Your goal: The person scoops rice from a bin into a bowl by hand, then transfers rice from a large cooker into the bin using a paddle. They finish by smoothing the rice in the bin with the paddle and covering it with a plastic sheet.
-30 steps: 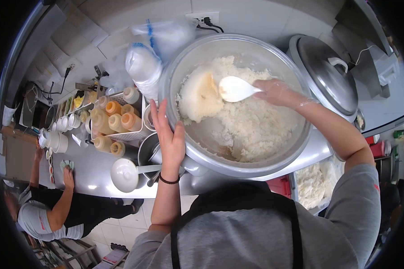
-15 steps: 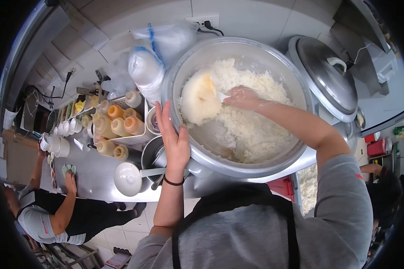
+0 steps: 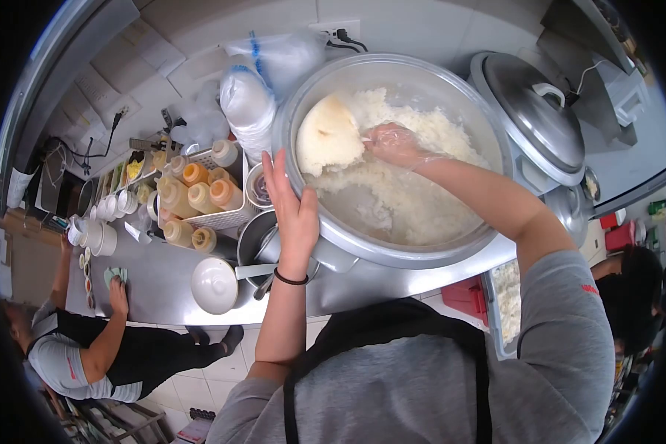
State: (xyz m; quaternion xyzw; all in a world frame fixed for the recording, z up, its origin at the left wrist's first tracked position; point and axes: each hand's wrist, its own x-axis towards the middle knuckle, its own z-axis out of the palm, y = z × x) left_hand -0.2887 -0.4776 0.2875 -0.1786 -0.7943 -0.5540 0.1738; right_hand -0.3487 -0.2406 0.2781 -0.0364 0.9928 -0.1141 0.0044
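Surface (image 3: 163, 285): steel, running under the pot and away to its left.
Pot (image 3: 462, 100): a wide metal vessel, tipped toward the camera so that its inside shows.
Cooker lid (image 3: 533, 111): a domed steel lid with a white handle, just right of the pot.
Co-worker (image 3: 89, 355): a person in a grey shirt and black apron, well to the left of the pot and below it in the frame, with one hand on a green cloth (image 3: 113, 277).
Rice (image 3: 422, 200): cooked white rice across the pot's back and right side; bare metal shows at the near left of the pot's floor.
Rice dome (image 3: 327, 137): a smooth moulded lump leaning on the pot's left inner wall.
Bagged stack (image 3: 248, 103): clear plastic bags touching the pot's upper left outer wall.
Bottle basket (image 3: 200, 196): a white basket of orange and yellow squeeze bottles, left of the pot.
Left hand (image 3: 292, 214): bare and flat, fingers stretched out, pressed on the pot's left rim; it grips nothing.
Right hand (image 3: 396, 144): inside the pot in a clear glove, fingers curled tight round the paddle, right against the rice dome.
Ladle (image 3: 214, 285): white, lying on the surface below the pot's left edge.
Paddle (image 3: 364, 138): white, only a sliver showing between the gloved fingers and the dome.
Wristband (image 3: 292, 280): black, on the left wrist, just outside the pot's rim.
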